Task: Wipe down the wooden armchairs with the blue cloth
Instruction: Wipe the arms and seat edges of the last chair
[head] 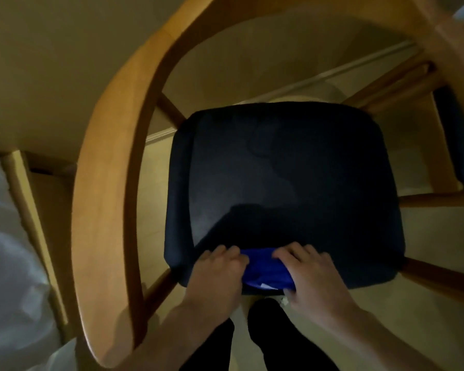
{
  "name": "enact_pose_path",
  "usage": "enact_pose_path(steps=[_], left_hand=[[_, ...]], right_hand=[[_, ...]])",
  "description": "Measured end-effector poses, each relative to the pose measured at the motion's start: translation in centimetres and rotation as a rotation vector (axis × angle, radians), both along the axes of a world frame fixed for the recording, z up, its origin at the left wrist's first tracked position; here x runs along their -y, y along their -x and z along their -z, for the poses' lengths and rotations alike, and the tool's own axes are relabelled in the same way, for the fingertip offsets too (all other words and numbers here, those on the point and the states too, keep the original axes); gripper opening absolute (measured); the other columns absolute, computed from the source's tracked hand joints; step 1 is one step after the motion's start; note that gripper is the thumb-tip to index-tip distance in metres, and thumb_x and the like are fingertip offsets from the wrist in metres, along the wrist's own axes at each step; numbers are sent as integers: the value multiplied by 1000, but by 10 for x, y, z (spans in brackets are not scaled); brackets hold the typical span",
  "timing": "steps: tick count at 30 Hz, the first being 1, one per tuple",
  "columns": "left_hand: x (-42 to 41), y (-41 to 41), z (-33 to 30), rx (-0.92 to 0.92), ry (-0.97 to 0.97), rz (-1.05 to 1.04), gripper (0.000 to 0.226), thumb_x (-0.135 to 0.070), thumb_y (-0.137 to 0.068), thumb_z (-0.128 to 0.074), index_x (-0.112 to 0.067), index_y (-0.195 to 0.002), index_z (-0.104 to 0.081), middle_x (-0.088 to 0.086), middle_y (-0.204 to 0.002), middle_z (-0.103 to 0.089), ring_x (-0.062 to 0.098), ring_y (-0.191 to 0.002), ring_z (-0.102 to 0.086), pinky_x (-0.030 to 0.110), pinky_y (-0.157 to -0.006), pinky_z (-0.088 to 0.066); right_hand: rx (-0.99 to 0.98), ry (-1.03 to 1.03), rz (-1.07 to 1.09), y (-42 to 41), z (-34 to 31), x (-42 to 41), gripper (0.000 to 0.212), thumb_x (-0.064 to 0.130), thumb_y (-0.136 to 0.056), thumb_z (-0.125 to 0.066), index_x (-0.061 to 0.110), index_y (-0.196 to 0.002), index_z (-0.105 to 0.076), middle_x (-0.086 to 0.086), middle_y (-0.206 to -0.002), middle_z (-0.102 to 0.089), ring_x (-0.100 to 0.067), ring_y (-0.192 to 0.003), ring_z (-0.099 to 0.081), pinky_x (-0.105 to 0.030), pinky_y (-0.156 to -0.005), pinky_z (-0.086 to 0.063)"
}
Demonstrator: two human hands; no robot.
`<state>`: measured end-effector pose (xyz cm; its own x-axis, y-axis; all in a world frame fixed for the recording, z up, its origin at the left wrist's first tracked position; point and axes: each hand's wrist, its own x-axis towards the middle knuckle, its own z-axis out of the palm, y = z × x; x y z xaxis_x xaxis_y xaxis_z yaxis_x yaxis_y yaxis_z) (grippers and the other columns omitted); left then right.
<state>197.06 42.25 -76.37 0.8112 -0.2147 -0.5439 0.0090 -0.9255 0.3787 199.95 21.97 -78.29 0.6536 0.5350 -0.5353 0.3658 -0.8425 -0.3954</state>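
Blue cloth lies bunched between left hand and right hand, both gripping it.

Both forearms reached forward and down, the left hand and right hand lying knuckles-up side by side, fingers curled in a grip.

Blue cloth half under hands.
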Motion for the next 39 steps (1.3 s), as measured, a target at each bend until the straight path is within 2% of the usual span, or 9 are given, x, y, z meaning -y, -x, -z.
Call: enact_pose_path(steps=[8, 11, 16, 19, 23, 27, 30, 34, 39], left_hand=[[-39, -183, -5, 299, -35, -128, 34, -17, -82, -60, -20, -115, -54, 1, -113, -56, 23, -103, -55, 37, -83, -48], [-4, -281, 5, 321, -37, 7, 55, -21, -78, -64, -23, -130, -45, 1, -126, -54, 27, -117, -49, 41, -94, -35], [101, -379, 32, 489, 31, 250, 36, -12, -89, -45, -23, -122, -56, 3, -125, -58, 24, -117, -53, 34, -94, -42], [142, -388, 51, 579, 159, 371, 34, -14, -97, -41, -26, -125, -55, -4, -127, -56, 15, -117, -52, 28, -95, -41], [136, -390, 76, 421, 219, 421, 34, -13, -99, -41, -25, -125, -58, -6, -128, -57, 12, -115, -52, 27, -98, -40], [93, -395, 66, 309, 254, 210, 27, -15, -94, -45, -22, -109, -66, -2, -105, -65, 12, -88, -57, 26, -73, -42], [33, -391, 66, 157, 80, 26, 22, -24, -94, -45, -21, -103, -65, 2, -103, -65, 19, -89, -60, 25, -69, -41], [-48, -365, 58, 61, -315, 2, 25, -14, -94, -49, -13, -118, -57, 13, -117, -61, 31, -106, -60, 35, -76, -43], [-70, -327, 37, 76, -613, -10, 15, -6, -90, -54, -12, -103, -58, 8, -98, -64, 25, -81, -61, 33, -62, -37]], right_hand=[[254, -167, 170, -184, -12, -42, 46, 14, -76, -71, 16, -120, -57, -9, -115, -47, -32, -100, -55, -38, -91, -48], [291, -75, 317, -257, -15, -29, 40, 17, -84, -71, 9, -119, -54, -14, -123, -45, -34, -104, -54, -37, -92, -42], [499, 72, 539, -266, -11, 49, 42, 4, -81, -69, -2, -116, -48, -26, -115, -48, -43, -104, -47, -53, -92, -41], [573, 189, 564, -256, 5, 67, 54, 1, -79, -67, -5, -128, -45, -28, -122, -49, -43, -109, -46, -49, -94, -34], [431, 126, 733, -260, 25, 54, 54, 3, -82, -66, 4, -133, -48, -22, -124, -56, -40, -108, -54, -51, -94, -43], [391, 55, 766, -291, 21, 22, 29, 9, -81, -65, 11, -109, -60, -14, -99, -64, -32, -86, -60, -42, -79, -49], [361, 52, 596, -311, 20, -34, 25, 13, -78, -65, 15, -103, -62, -12, -93, -67, -34, -85, -62, -30, -70, -38], [241, -9, 437, -306, 29, -125, 32, 20, -78, -63, 19, -110, -60, -6, -104, -66, -33, -99, -60, -33, -77, -44], [192, -148, 386, -282, 30, -164, 31, 15, -76, -66, 20, -106, -59, 1, -100, -64, -29, -102, -54, -36, -85, -45]])
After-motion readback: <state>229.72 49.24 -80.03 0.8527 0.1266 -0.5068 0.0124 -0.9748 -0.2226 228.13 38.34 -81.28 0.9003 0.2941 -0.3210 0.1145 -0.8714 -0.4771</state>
